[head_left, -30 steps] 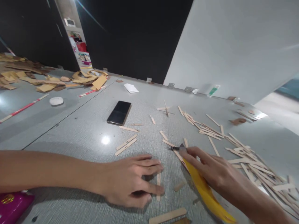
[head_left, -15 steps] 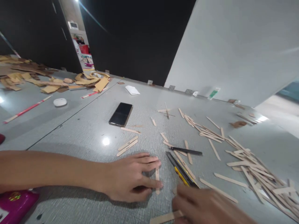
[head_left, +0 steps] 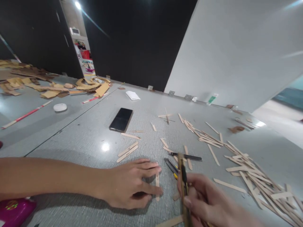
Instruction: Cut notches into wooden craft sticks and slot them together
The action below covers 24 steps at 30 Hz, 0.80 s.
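My left hand (head_left: pixel 132 184) lies on the grey table with its fingers spread. Its fingertips press on a small wooden craft stick (head_left: pixel 157 179), near both of its ends. Close by on the right, my right hand (head_left: pixel 205 201) is closed around a slim gold-and-black tool (head_left: pixel 183 189), held upright and seen edge-on, a little blurred. Behind that tool lies a yellow-and-black utility knife (head_left: pixel 170 167), partly covered by the right hand. A black pen-like tool (head_left: pixel 193 157) rests across several sticks just beyond. Another craft stick (head_left: pixel 169 222) lies at the bottom edge.
A long pile of craft sticks (head_left: pixel 255 178) spreads along the right. Two notched sticks (head_left: pixel 127 152) and a phone (head_left: pixel 121 119) lie beyond my left hand. Torn cardboard (head_left: pixel 54 88), a white case (head_left: pixel 60 107) and a magenta object (head_left: pixel 16 211) are on the left. Dark panels (head_left: pixel 132 41) stand behind.
My right hand has lifted from low over the table and now holds up the gold-and-black tool. My left hand stays on the same stick. The view has shifted slightly.
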Tool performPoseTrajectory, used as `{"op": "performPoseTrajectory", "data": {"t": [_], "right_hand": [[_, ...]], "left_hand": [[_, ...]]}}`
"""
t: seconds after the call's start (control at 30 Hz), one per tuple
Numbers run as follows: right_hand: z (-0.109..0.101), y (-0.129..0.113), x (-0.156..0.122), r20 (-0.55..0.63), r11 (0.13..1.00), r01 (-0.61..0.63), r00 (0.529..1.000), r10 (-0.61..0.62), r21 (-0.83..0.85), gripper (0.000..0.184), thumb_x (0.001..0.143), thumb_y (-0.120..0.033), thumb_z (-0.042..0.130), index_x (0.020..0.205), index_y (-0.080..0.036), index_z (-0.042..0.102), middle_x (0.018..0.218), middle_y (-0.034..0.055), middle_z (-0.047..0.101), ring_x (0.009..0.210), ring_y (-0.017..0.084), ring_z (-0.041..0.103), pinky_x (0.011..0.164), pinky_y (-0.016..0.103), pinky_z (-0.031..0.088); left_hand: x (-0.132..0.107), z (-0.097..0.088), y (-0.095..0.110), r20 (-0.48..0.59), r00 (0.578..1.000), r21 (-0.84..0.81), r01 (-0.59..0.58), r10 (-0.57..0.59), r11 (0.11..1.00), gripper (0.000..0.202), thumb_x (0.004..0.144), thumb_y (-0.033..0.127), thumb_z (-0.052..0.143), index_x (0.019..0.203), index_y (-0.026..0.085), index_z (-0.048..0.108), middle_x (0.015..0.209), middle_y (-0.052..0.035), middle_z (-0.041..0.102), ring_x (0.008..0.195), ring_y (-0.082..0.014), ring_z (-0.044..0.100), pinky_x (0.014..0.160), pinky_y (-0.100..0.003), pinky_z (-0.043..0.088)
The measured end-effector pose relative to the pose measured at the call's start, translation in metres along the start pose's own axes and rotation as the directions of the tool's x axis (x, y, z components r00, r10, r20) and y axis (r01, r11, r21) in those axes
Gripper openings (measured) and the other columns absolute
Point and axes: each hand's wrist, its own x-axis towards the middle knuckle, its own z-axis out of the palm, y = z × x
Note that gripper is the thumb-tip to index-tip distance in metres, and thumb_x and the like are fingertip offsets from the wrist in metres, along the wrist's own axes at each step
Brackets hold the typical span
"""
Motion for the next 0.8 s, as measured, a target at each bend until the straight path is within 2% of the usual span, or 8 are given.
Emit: {"op": "performPoseTrajectory", "data": {"t": [0.07, 0.17, 0.3, 0.43, 0.57, 0.67, 0.73, 0.8], "right_hand": [[0.015, 0.008, 0.014, -0.073, 0.971, 0.006, 0.997, 0.012, 0.237, 0.042, 0.094, -0.061, 0.070, 0.102, -0.024, 0.052, 0.067, -0.0006, 0.073, 0.038, 0.007, 0.054, 0.035, 0.014, 0.037], [0.027, 0.019, 0.031, -0.223, 0.933, 0.097, 0.975, -0.019, 0.347, 0.042, 0.095, -0.063, 0.066, 0.095, -0.024, 0.048, 0.058, -0.0025, 0.069, 0.034, 0.008, 0.052, 0.033, 0.015, 0.037], [0.007, 0.019, 0.041, -0.466, 0.888, 0.316, 0.874, -0.136, 0.334, 0.033, 0.096, -0.054, 0.067, 0.097, -0.024, 0.053, 0.056, -0.0050, 0.068, 0.034, 0.008, 0.049, 0.039, 0.018, 0.042], [-0.019, 0.013, 0.045, -0.506, 0.878, 0.407, 0.829, -0.239, 0.251, 0.036, 0.095, -0.055, 0.072, 0.096, -0.021, 0.060, 0.059, -0.0063, 0.066, 0.036, 0.004, 0.046, 0.037, 0.013, 0.035], [-0.014, 0.014, 0.041, -0.442, 0.902, 0.395, 0.850, -0.287, 0.174, 0.040, 0.092, -0.054, 0.080, 0.099, -0.019, 0.063, 0.071, 0.0007, 0.075, 0.043, 0.012, 0.063, 0.040, 0.020, 0.048], [-0.002, 0.016, 0.032, -0.381, 0.925, 0.378, 0.861, -0.337, 0.035, 0.037, 0.093, -0.054, 0.078, 0.090, -0.021, 0.061, 0.068, 0.0004, 0.073, 0.046, 0.015, 0.067, 0.045, 0.025, 0.053], [0.002, 0.018, 0.026, -0.396, 0.897, 0.386, 0.805, -0.441, -0.214, 0.034, 0.096, -0.051, 0.074, 0.083, -0.022, 0.063, 0.069, 0.0005, 0.070, 0.050, 0.015, 0.065, 0.049, 0.026, 0.051], [0.001, 0.020, 0.023, -0.318, 0.768, 0.376, 0.749, -0.581, -0.518, 0.031, 0.097, -0.043, 0.072, 0.075, -0.023, 0.064, 0.067, 0.0004, 0.066, 0.054, 0.014, 0.060, 0.051, 0.027, 0.047]], "left_hand": [[0.000, 0.000, 0.000, 0.000, 1.000, 0.003, 0.004, -0.004, 1.000, 0.041, 0.103, 0.033, 0.057, 0.143, 0.026, 0.066, 0.165, -0.0162, 0.047, 0.152, -0.0332, 0.048, 0.128, -0.052, 0.035], [0.001, 0.001, 0.001, 0.006, 1.000, 0.001, 0.005, -0.005, 1.000, 0.041, 0.103, 0.034, 0.060, 0.142, 0.025, 0.067, 0.167, -0.0153, 0.045, 0.152, -0.0338, 0.048, 0.129, -0.051, 0.034], [0.003, -0.002, 0.002, -0.005, 1.000, -0.001, 0.002, -0.002, 1.000, 0.039, 0.102, 0.031, 0.059, 0.140, 0.025, 0.069, 0.165, -0.0169, 0.048, 0.151, -0.0342, 0.049, 0.128, -0.051, 0.036], [0.006, -0.009, 0.003, 0.028, 0.999, -0.023, -0.014, 0.015, 1.000, 0.040, 0.102, 0.030, 0.057, 0.140, 0.024, 0.069, 0.163, -0.0178, 0.050, 0.151, -0.0344, 0.050, 0.127, -0.052, 0.036], [0.007, -0.012, 0.003, 0.087, 0.995, -0.079, -0.034, 0.041, 0.996, 0.042, 0.102, 0.031, 0.056, 0.142, 0.025, 0.068, 0.167, -0.0153, 0.045, 0.153, -0.0341, 0.046, 0.129, -0.054, 0.032], [0.007, -0.011, 0.003, 0.094, 0.995, -0.101, -0.017, 0.027, 0.995, 0.043, 0.102, 0.031, 0.057, 0.144, 0.026, 0.067, 0.170, -0.0149, 0.039, 0.155, -0.0350, 0.043, 0.130, -0.056, 0.030], [0.006, -0.011, 0.003, 0.102, 0.995, -0.114, 0.000, 0.011, 0.994, 0.044, 0.102, 0.031, 0.058, 0.145, 0.027, 0.066, 0.173, -0.0136, 0.034, 0.156, -0.0359, 0.040, 0.130, -0.056, 0.029], [0.005, -0.010, 0.003, 0.109, 0.994, -0.119, 0.014, -0.001, 0.993, 0.044, 0.101, 0.031, 0.059, 0.145, 0.028, 0.067, 0.175, -0.0122, 0.029, 0.157, -0.0368, 0.037, 0.130, -0.057, 0.029]]}}
